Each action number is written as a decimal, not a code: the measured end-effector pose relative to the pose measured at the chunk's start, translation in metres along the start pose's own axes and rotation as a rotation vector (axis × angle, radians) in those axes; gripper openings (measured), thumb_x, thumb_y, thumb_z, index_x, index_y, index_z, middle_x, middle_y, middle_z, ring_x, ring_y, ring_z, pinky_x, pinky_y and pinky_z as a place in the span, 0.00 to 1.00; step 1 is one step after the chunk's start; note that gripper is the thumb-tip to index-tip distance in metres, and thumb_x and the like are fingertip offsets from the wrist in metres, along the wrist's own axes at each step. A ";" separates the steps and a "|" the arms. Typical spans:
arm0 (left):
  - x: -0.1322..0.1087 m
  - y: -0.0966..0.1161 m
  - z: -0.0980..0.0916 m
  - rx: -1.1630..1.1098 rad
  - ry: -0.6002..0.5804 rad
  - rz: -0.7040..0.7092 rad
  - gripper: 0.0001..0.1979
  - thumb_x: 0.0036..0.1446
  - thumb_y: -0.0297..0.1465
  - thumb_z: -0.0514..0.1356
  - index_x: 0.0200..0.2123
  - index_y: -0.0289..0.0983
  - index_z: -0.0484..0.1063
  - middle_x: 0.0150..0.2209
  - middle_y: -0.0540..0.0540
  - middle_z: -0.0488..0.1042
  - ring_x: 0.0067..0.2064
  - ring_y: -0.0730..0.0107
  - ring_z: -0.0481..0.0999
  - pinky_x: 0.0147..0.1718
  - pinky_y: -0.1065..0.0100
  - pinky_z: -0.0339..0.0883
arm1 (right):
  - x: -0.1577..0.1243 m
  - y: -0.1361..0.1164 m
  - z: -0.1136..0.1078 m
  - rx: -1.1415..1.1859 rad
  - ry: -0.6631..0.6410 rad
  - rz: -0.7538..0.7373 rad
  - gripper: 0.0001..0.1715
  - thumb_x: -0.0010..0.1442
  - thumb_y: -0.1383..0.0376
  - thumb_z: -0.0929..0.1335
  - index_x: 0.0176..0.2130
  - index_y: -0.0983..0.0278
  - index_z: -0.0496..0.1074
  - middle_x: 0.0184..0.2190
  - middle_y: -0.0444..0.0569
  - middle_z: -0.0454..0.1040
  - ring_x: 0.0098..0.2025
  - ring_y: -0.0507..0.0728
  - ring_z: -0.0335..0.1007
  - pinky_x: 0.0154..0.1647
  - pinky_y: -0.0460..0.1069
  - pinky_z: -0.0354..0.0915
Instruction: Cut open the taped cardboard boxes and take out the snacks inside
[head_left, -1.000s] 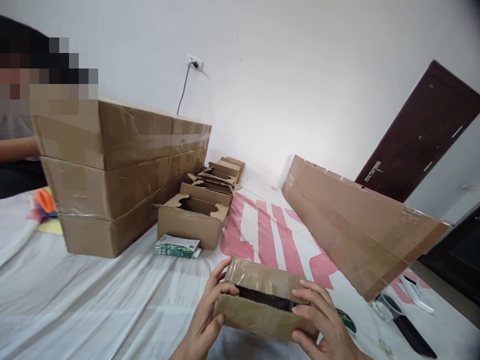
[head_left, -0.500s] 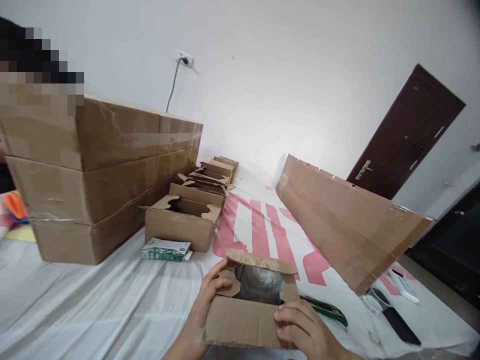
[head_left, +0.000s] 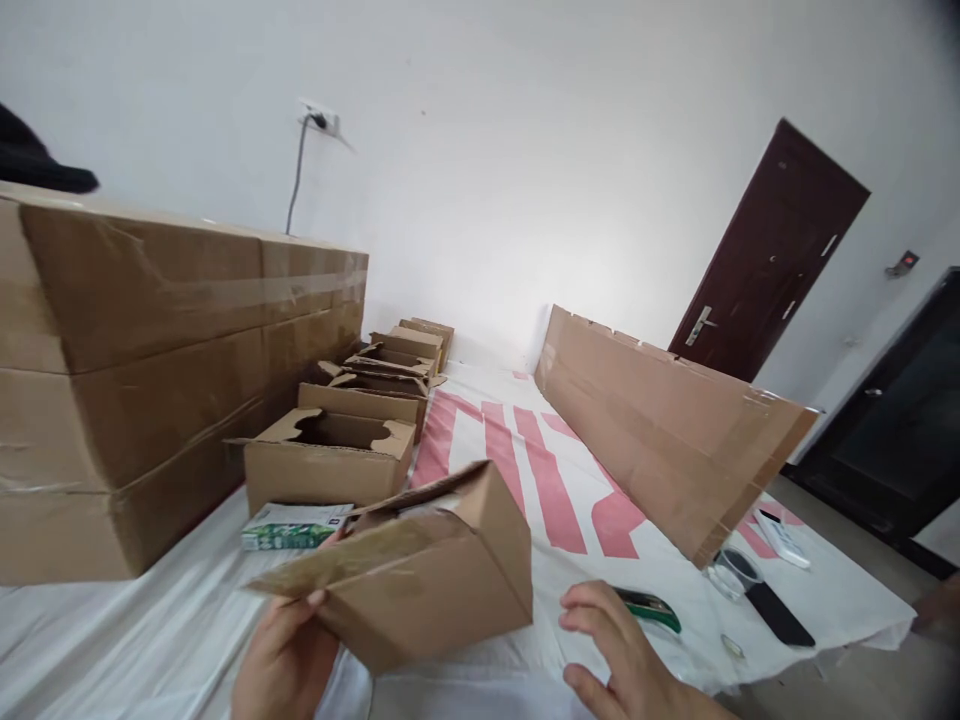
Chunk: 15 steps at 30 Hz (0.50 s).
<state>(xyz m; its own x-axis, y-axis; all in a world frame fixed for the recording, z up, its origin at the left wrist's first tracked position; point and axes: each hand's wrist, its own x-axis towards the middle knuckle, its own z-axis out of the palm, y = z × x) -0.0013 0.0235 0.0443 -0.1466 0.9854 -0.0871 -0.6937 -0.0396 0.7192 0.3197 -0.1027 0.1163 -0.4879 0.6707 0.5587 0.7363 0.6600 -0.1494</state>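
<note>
A small brown cardboard box is tilted up in front of me, its side toward me and its flaps turned to the left. My left hand grips a flap at the box's left end, thumb on the near face. What lies inside the box is mostly hidden. To the right of the box, apart from it, my right hand is open with fingers spread and nothing in it. A green utility knife lies on the cloth just beyond that hand.
Stacked taped cartons stand at left. Beside them is a row of open boxes, with a green-and-white packet in front. A long cardboard sheet stands at right. A clear tape roll and a black phone-like slab lie near the right edge.
The small box has been turned and tipped from facing up to showing its side. My right hand has let go of it and moved away. The view has shifted rightward.
</note>
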 end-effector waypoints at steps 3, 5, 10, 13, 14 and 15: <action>0.005 0.006 -0.005 -0.094 0.140 -0.023 0.20 0.37 0.34 0.65 0.40 0.44 0.76 0.40 0.53 0.80 0.47 0.59 0.75 0.36 0.67 0.73 | 0.006 -0.005 0.003 0.012 -0.047 -0.055 0.15 0.65 0.59 0.62 0.49 0.63 0.64 0.44 0.55 0.69 0.46 0.58 0.68 0.46 0.52 0.69; 0.005 0.007 -0.007 -0.089 0.128 -0.024 0.21 0.37 0.35 0.65 0.40 0.45 0.76 0.41 0.52 0.79 0.48 0.57 0.74 0.38 0.64 0.73 | 0.006 -0.006 0.004 0.019 -0.040 -0.049 0.15 0.65 0.59 0.61 0.49 0.63 0.64 0.44 0.55 0.69 0.46 0.58 0.68 0.46 0.52 0.69; -0.011 -0.007 0.000 0.160 -0.211 0.158 0.16 0.38 0.46 0.68 0.27 0.42 0.77 0.54 0.46 0.72 0.56 0.44 0.68 0.48 0.53 0.69 | -0.001 0.001 -0.003 0.026 0.084 0.051 0.16 0.67 0.63 0.59 0.53 0.63 0.62 0.46 0.57 0.68 0.50 0.60 0.67 0.50 0.53 0.68; -0.026 -0.025 0.010 0.336 -0.398 0.344 0.18 0.43 0.49 0.66 0.19 0.40 0.73 0.57 0.45 0.67 0.60 0.42 0.63 0.54 0.50 0.63 | 0.002 -0.002 -0.013 0.117 0.162 0.093 0.15 0.68 0.65 0.57 0.52 0.62 0.61 0.45 0.57 0.69 0.50 0.60 0.68 0.48 0.54 0.68; -0.031 -0.031 0.012 0.380 -0.450 0.362 0.18 0.46 0.48 0.64 0.21 0.40 0.73 0.58 0.45 0.65 0.60 0.43 0.62 0.55 0.49 0.60 | 0.006 -0.005 -0.016 0.173 0.144 0.072 0.14 0.68 0.65 0.56 0.51 0.61 0.62 0.43 0.56 0.70 0.48 0.60 0.69 0.47 0.54 0.69; -0.034 -0.036 0.014 0.414 -0.491 0.363 0.17 0.49 0.48 0.63 0.22 0.40 0.74 0.60 0.45 0.63 0.60 0.43 0.62 0.56 0.48 0.58 | 0.012 -0.009 -0.020 0.235 0.099 0.045 0.13 0.68 0.65 0.56 0.49 0.61 0.63 0.41 0.55 0.71 0.45 0.59 0.70 0.45 0.54 0.69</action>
<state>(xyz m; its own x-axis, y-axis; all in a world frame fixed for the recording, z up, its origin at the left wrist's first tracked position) 0.0386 -0.0060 0.0313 0.0839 0.8867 0.4547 -0.3242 -0.4072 0.8539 0.3163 -0.1073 0.1409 -0.4001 0.6723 0.6228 0.6217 0.6984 -0.3546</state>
